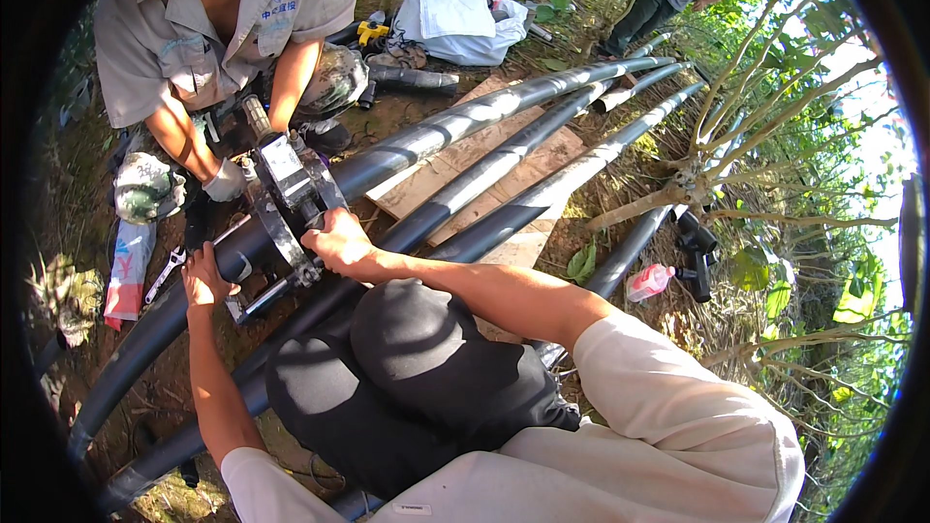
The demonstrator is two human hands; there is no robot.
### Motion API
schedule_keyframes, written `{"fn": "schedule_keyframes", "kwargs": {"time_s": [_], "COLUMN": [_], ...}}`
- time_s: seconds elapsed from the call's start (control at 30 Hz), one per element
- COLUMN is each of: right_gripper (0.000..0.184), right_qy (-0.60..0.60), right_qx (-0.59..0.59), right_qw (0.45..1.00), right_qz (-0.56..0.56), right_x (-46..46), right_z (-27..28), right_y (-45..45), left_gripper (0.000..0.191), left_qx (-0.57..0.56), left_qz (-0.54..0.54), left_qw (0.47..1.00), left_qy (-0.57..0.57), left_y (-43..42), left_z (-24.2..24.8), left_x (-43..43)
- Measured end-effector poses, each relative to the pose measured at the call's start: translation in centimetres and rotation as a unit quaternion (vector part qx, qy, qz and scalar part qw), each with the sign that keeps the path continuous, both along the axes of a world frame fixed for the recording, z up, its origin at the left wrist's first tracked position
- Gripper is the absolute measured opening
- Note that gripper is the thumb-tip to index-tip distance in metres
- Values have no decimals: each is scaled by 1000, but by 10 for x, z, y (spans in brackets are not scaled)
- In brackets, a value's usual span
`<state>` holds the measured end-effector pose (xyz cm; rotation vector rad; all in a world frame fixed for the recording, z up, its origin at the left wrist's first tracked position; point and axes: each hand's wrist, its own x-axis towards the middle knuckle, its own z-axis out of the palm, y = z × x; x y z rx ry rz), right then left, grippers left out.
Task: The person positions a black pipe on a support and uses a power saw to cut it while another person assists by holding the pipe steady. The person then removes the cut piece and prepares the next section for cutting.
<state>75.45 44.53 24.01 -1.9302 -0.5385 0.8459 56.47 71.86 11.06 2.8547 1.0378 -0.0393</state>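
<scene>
A metal clamping machine [287, 174] sits around a thick black plastic pipe [429, 132] at the left centre. My left hand [205, 276] rests on the pipe, left of the clamps, fingers spread over its top. At the near side of the machine, my right hand [338, 241] is closed on a part of it; the part itself is mostly hidden by the fingers. Across from me a co-worker crouches, one gloved hand [226, 181] at the machine's far side and the other hand behind it. A metal rod [269, 298] of the frame shows below the clamps.
More black pipes [508, 221] run alongside over boards [465, 181]. A wrench [166, 273] and a plastic bag [131, 269] lie at left. A white sack [465, 43] stands at the back. On the right are a bottle [650, 282], black pipe fittings [697, 254] and bare branches [668, 196]. Another person stands at upper right.
</scene>
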Motion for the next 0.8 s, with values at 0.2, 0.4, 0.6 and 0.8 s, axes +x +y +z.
{"fn": "schedule_keyframes", "kwargs": {"time_s": [0.2, 0.4, 0.6, 0.8], "right_gripper": [33, 36, 39, 39], "right_qy": [-14, -32, -25, 14], "right_qx": [3, -12, -5, -5], "right_qw": [1000, 999, 1000, 1000], "right_qz": [2, 4, 6, 11], "right_x": [1, 4, 3, 0], "right_z": [-2, -12, -6, 9], "right_y": [0, 2, 0, -3], "left_gripper": [99, 100, 103, 103], "left_qx": [-1, -4, 3, -8], "left_qz": [-1, -3, -2, 3], "left_qw": [1000, 1000, 1000, 1000], "left_qy": [4, 5, 12, 14], "left_y": [-2, -2, -1, 0], "left_z": [3, 4, 4, 4], "left_x": [1, 2, 2, 0]}}
